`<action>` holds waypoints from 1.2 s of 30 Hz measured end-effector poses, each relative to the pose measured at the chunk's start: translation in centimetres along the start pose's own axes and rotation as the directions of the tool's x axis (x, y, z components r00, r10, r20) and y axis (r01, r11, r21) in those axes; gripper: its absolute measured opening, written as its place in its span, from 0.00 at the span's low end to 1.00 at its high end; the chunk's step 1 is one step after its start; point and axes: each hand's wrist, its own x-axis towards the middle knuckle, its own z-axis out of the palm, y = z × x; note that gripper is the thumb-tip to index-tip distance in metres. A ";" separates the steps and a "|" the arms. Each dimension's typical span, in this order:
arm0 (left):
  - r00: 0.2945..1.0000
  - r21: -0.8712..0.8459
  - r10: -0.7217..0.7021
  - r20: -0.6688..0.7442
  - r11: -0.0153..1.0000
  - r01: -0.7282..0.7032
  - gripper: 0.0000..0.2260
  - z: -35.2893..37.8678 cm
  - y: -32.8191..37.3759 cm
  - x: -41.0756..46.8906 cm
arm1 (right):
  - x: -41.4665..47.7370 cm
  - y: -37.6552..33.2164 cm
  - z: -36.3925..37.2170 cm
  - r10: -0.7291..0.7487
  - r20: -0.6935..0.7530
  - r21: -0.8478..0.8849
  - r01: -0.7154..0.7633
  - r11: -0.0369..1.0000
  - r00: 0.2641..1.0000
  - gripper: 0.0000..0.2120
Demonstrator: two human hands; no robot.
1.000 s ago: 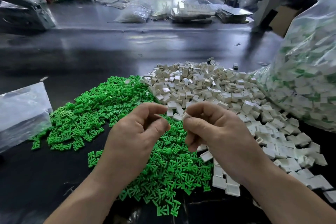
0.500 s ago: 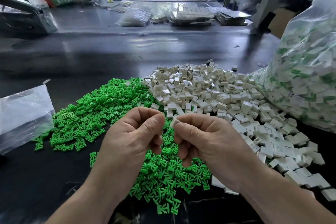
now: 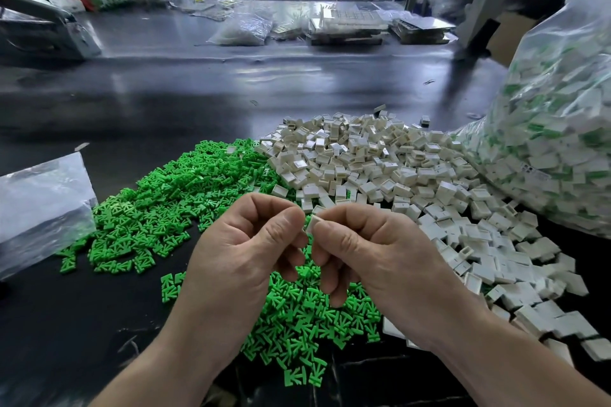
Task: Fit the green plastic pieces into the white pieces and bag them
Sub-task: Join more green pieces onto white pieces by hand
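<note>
Both hands meet above the near edge of the green pieces (image 3: 172,208), which lie heaped on the dark bench (image 3: 165,102). The right hand (image 3: 373,254) pinches one white piece (image 3: 312,223) between thumb and forefinger, its other fingers (image 3: 330,277) curled under. The left hand (image 3: 244,251) is curled too, thumb tip pressed to forefinger right against that piece; I cannot tell whether it holds anything. The pile of white pieces (image 3: 380,168) sits just behind and to the right, running up against a big clear bag (image 3: 555,142) packed with white and green parts. A flat plastic bag (image 3: 39,205) lies at the left.
</note>
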 end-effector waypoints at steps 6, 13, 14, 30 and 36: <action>0.976 -0.174 -0.157 0.153 0.968 0.183 0.10 0.0 0.6 0.0 | 0.0 -0.4 -0.2 0.013 0.042 0.009 -0.014 1.000 0.999 0.08; 0.863 -0.337 -0.293 0.412 0.830 0.443 0.14 -0.1 1.1 0.1 | -0.2 -0.8 -0.8 0.140 0.125 0.113 -0.154 0.982 0.982 0.21; 0.856 -0.344 -0.305 0.417 0.819 0.459 0.12 0.0 1.2 0.1 | -0.2 -0.9 -0.8 0.143 0.140 0.109 -0.159 0.981 0.980 0.19; 0.906 -0.434 -0.276 0.320 0.808 0.399 0.07 1.0 0.9 -0.2 | -0.2 -0.6 -0.2 0.111 0.132 0.153 -0.130 0.980 0.985 0.14; 0.928 -0.390 -0.264 0.262 0.851 0.352 0.06 1.3 0.9 -0.3 | -0.1 -0.5 -0.2 0.114 0.127 0.158 -0.134 0.978 0.985 0.11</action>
